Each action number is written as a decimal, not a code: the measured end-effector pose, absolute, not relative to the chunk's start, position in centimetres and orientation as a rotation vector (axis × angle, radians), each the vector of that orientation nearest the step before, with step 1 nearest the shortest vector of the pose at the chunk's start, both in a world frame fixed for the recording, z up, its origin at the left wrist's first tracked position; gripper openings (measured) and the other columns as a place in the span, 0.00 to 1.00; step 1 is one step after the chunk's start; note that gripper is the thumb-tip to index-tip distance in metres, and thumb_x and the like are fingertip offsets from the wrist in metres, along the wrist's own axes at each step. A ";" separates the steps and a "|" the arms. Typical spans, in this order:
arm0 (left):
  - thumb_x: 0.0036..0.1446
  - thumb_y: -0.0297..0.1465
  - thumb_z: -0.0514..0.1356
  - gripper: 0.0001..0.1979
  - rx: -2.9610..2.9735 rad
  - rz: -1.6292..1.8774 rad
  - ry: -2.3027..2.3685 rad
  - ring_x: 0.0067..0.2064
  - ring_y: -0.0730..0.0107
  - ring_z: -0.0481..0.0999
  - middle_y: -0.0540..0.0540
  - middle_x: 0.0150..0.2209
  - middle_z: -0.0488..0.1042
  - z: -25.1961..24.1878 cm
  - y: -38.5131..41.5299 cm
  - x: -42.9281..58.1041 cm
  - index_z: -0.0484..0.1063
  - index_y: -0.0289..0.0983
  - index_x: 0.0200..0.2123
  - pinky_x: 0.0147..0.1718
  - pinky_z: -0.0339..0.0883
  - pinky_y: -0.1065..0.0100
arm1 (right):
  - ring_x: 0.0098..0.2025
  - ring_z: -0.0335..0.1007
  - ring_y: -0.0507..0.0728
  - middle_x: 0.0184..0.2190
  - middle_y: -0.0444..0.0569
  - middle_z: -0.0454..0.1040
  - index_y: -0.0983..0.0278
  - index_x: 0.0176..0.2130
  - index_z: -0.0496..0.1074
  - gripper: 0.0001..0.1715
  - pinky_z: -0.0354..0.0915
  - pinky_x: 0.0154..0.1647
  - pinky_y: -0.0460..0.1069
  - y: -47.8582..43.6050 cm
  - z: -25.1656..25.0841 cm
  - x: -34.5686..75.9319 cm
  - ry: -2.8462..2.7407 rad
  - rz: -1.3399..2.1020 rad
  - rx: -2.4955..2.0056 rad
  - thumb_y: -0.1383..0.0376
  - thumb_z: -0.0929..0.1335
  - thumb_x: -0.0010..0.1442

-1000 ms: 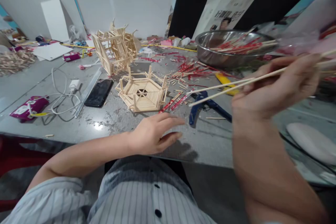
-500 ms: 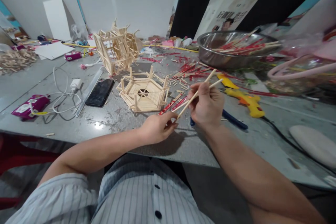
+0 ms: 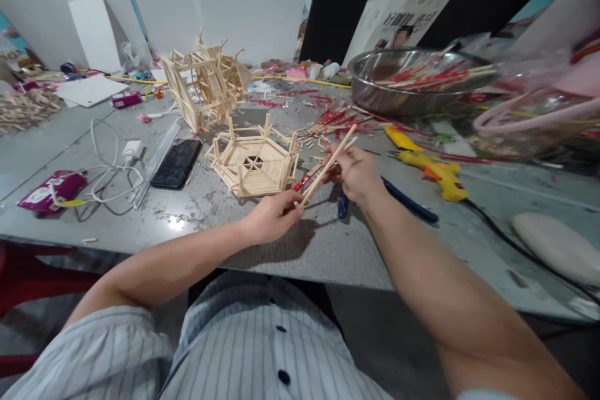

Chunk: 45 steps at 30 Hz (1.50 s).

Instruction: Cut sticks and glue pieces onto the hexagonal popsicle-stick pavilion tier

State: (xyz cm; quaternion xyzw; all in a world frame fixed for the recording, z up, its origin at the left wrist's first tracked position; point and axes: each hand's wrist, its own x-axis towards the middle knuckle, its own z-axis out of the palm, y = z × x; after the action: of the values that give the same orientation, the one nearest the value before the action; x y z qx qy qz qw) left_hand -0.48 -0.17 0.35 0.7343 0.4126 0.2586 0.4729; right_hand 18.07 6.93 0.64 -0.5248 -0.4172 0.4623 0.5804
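Two thin pale wooden sticks [image 3: 313,186] are held together above the front part of the grey, scuffed tabletop [image 3: 197,215]. They slant from lower left to upper right.

Left hand [image 3: 274,215]: closed narrowly, with the lower ends of the sticks pinched between thumb and fingertips. The forearm is laid across the table edge.

Right hand [image 3: 354,172]: closed around the sticks higher up, and their top ends are seen projecting above the knuckles. Both hands are thus occupied by the same sticks.

Just left of the sticks, a flat hexagonal tray built of pale sticks [image 3: 253,165] is seen on the table, clear of both hands. A taller open frame of the same sticks [image 3: 206,87] is placed behind it. A black phone [image 3: 177,164] lies left of the tray, with a white charger and cable [image 3: 132,150] and a magenta packet [image 3: 51,189] further left.

Under the right wrist a blue-handled cutting tool [image 3: 407,200] is partly hidden. A yellow glue gun [image 3: 431,169] is laid beyond it to the right. Short red-tipped offcuts [image 3: 337,122] are scattered behind the hands. A round steel bowl [image 3: 375,97] filled with red and pale sticks is set at the back right.
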 end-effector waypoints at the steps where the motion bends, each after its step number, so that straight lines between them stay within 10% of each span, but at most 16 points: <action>1: 0.61 0.27 0.54 0.06 1.816 0.636 1.015 0.20 0.79 0.63 0.57 0.22 0.64 0.3 -0.2 -0.5 0.66 0.33 0.42 0.22 0.58 0.75 | 0.11 0.57 0.47 0.17 0.37 0.66 0.61 0.29 0.65 0.17 0.58 0.13 0.46 6.9 0.7 17.9 -0.982 1.120 -1.234 0.53 0.72 0.52; 18: 0.61 0.27 0.56 0.03 1.652 0.581 1.034 0.16 0.80 0.63 0.60 0.19 0.62 -0.4 0.3 0.1 0.63 0.36 0.39 0.18 0.59 0.76 | 0.14 0.65 0.49 0.23 0.35 0.72 0.57 0.39 0.58 0.23 0.61 0.15 0.44 8.0 -0.7 18.2 -0.849 1.046 -1.191 0.67 0.71 0.47; 24: 0.62 0.28 0.55 0.04 1.702 0.610 0.992 0.17 0.81 0.63 0.59 0.20 0.63 -0.6 0.3 0.0 0.64 0.35 0.41 0.18 0.58 0.77 | 0.15 0.63 0.49 0.28 0.39 0.77 0.53 0.61 0.58 0.39 0.63 0.16 0.46 7.4 -0.9 18.0 -1.016 0.884 -1.181 0.63 0.69 0.51; 30: 0.64 0.27 0.52 0.09 1.632 0.633 0.965 0.20 0.80 0.63 0.56 0.22 0.64 0.0 0.0 -0.2 0.67 0.32 0.45 0.19 0.62 0.77 | 0.14 0.60 0.52 0.14 0.39 0.64 0.63 0.43 0.76 0.20 0.58 0.16 0.48 7.7 -1.5 18.8 -1.287 0.667 -1.251 0.55 0.66 0.56; 37: 0.65 0.28 0.50 0.08 1.662 0.689 0.921 0.18 0.82 0.58 0.58 0.20 0.59 0.5 -0.3 -0.3 0.67 0.32 0.44 0.20 0.54 0.76 | 0.38 0.74 0.62 0.39 0.54 0.78 0.63 0.51 0.73 0.25 0.67 0.44 0.59 8.6 -2.0 19.7 -1.504 0.233 -1.682 0.57 0.66 0.56; 45: 0.67 0.27 0.49 0.05 1.587 0.722 0.974 0.15 0.82 0.56 0.59 0.19 0.59 0.6 -0.2 -0.1 0.62 0.36 0.37 0.17 0.51 0.75 | 0.50 0.72 0.68 0.42 0.59 0.79 0.63 0.46 0.77 0.22 0.56 0.53 0.64 8.1 -0.9 18.9 -1.911 0.056 -2.071 0.57 0.61 0.63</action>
State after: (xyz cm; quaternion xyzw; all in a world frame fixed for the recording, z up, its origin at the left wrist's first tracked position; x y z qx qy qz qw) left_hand -0.05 -0.24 0.56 0.6681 0.4101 0.3037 0.5415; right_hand 18.94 8.11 -0.90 -0.7251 -0.6693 0.0194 0.1607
